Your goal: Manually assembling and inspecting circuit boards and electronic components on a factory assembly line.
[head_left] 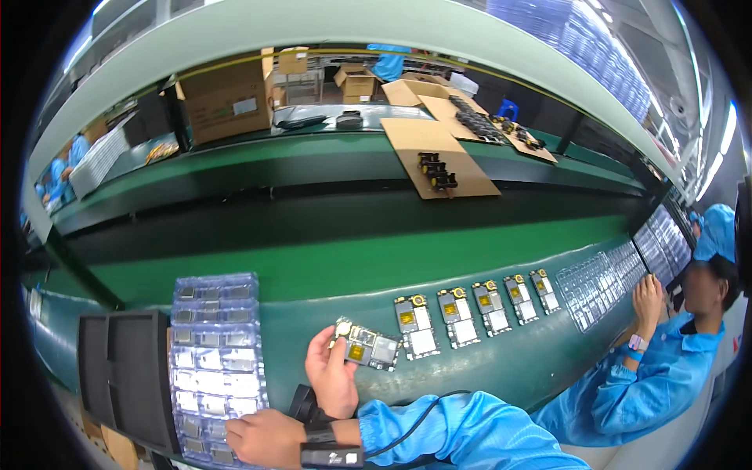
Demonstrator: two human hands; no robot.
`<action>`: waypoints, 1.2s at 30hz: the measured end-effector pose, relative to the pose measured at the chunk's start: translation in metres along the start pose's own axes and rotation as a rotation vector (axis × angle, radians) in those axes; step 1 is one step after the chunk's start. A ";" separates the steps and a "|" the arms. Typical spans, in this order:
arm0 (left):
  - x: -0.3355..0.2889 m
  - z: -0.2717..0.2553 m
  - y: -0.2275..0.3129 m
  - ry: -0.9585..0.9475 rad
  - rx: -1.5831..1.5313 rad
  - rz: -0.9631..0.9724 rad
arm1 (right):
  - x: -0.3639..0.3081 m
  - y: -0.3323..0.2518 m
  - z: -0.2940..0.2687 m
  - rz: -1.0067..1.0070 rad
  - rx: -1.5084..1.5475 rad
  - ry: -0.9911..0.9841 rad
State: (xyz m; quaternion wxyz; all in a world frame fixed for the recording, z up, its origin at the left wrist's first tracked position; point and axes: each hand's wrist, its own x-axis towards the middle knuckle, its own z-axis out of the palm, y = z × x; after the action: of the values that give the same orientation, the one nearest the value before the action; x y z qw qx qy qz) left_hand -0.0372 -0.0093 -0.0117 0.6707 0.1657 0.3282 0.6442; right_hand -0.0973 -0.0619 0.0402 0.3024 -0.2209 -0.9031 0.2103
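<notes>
A person in light-blue work sleeves works at a dark-green bench (294,317) with bare hands, the right forearm crossing in front of the left wrist. The left hand (335,384) grips one rectangular circuit board (366,349) at its left end, thumb on the front face and fingers closed in behind. The board carries a round gold piece, a small yellow square and silver metal plates; it lies roughly lengthwise, tilted down to the right, its right end close beside a row of five similar circuit boards (458,317) standing out along the bench.

The right hand (262,439) is at the lower right edge of a shiny clear-plastic compartment tray (252,329), its fingers bent; whether they pinch anything, I cannot tell. Flat grey pieces sit in that tray's pockets. Left of it is a black, divided tray (94,368).

On the far right, a co-worker (666,376) in blue has a hand (647,301) near more clear plastic trays (587,290). Behind the bench, on a raised green shelf, a flat brown cardboard sheet (470,184) bears small black-and-yellow parts (435,174), and a large brown carton (227,106) stands farther left.
</notes>
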 end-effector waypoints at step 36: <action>-0.025 0.047 -0.006 -0.517 0.815 -0.205 | -0.217 0.097 -0.216 0.358 0.118 0.431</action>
State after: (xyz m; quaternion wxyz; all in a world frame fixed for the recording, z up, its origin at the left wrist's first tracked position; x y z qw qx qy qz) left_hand -0.0005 -0.0254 0.0244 0.6709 0.5357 0.3909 0.3319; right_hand 0.2231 -0.0440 0.0495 0.4578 -0.3985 -0.7508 0.2608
